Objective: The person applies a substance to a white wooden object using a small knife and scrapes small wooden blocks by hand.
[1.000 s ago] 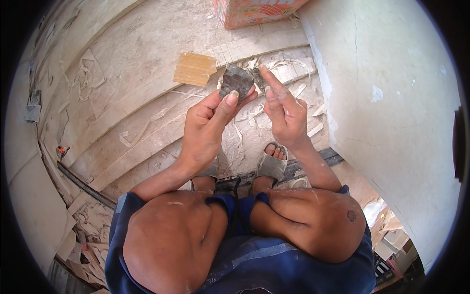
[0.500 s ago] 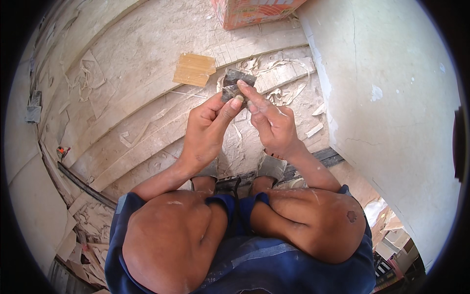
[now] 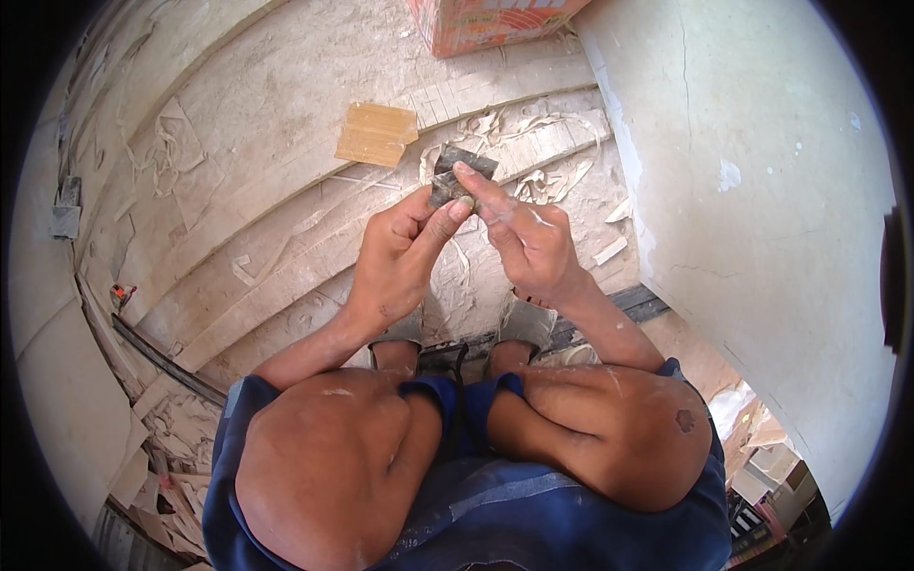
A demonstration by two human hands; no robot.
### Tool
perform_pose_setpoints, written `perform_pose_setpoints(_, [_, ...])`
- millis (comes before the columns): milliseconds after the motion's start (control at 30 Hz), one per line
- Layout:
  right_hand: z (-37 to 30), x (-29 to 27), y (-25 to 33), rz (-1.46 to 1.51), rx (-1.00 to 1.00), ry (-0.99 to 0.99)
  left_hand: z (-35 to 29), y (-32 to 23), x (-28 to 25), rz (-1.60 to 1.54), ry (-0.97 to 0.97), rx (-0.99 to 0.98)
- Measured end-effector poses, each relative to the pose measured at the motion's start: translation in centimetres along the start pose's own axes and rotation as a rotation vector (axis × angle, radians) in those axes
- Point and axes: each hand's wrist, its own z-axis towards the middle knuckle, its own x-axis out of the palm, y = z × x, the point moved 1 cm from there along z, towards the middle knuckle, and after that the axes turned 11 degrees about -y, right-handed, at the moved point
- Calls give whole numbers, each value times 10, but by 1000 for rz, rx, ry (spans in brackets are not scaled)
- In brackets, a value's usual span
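A small dark grey folded sheet [image 3: 476, 160], which looks like worn sandpaper, is held up in front of my shins. My left hand [image 3: 395, 255] pinches its lower part, thumb on top and the other fingers curled beneath. From the right, my right hand [image 3: 539, 246] lays its index fingertip on the sheet near the fold, with its thumb close to the left thumb. The fingers hide part of the lower edge. Whitish dust coats the right index finger.
Dusty boards [image 3: 314, 214] and pale peeled scraps [image 3: 562, 181] cover the ground ahead. A tan rectangular piece [image 3: 376, 134] lies beyond my hands. An orange-red box [image 3: 495, 27] stands at the far side. A cracked pale panel [image 3: 752, 190] rises on the right.
My right index fingertip has shifted slightly left and down across the sheet. The sheet's upper flap now lies at a slightly different tilt. Both hands otherwise stay in place.
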Motion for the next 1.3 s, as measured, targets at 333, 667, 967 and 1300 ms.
perform_pose_setpoints(333, [3, -5, 4, -44, -143, -111, 0, -4, 1, -7, 114, 112])
perform_pose_setpoints(667, [1, -4, 4, -26, -94, -67, -5, -10, -7, 5, 171, 22])
perform_pose_setpoints(967, [-6, 3, -2, -33, -122, -72, -4, -4, -11, 148, 142, 35])
perform_pose_setpoints(1300, [-6, 7, -3, -14, -264, -61, 0, 11, -17, 258, 171, -15])
